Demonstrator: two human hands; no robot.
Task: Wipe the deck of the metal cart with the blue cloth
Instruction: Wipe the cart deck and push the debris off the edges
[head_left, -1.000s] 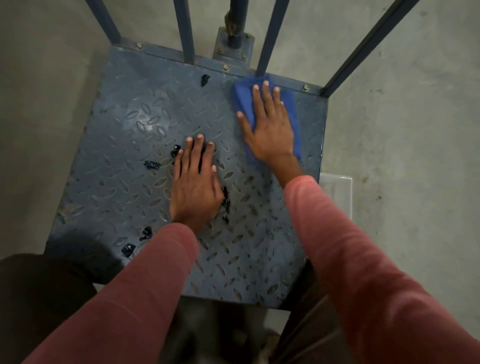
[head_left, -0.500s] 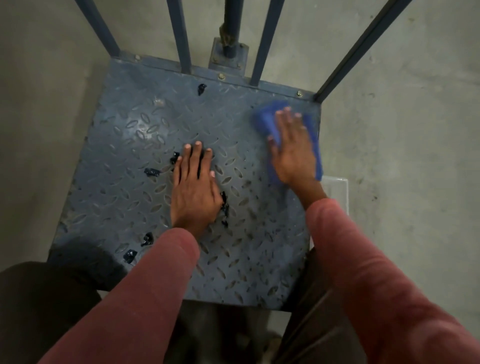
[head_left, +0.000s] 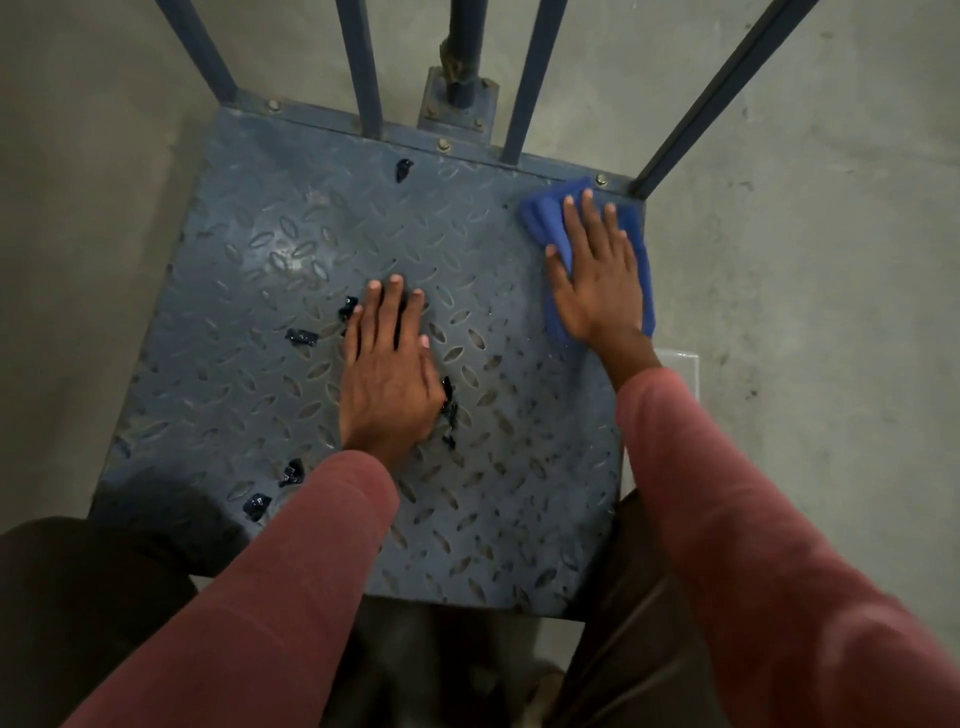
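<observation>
Head view: my right hand (head_left: 597, 280), fingers flat, has swept folded blue cloth (head_left: 545, 221) rightward into far right corner of blue tread-plate cart deck (head_left: 249, 270). My left hand (head_left: 387, 374) stays flat mid-deck; black smears (head_left: 301, 336) remain.

Cart deck, both hands flat.
Right hand (head_left: 597, 283) presses blue cloth (head_left: 636, 244) at deck's (head_left: 249, 364) far right corner; left hand (head_left: 387, 371) mid-deck.

**Bare Grey Floor, Dim Light**

A grey concrete floor (head_left: 805, 260) fills the surroundings — mottled and scuffed, with small dark specks (head_left: 749, 393) on the right. The light is dim and even. A white flat-topped object (head_left: 681, 371) sits there, partly hidden.
</observation>
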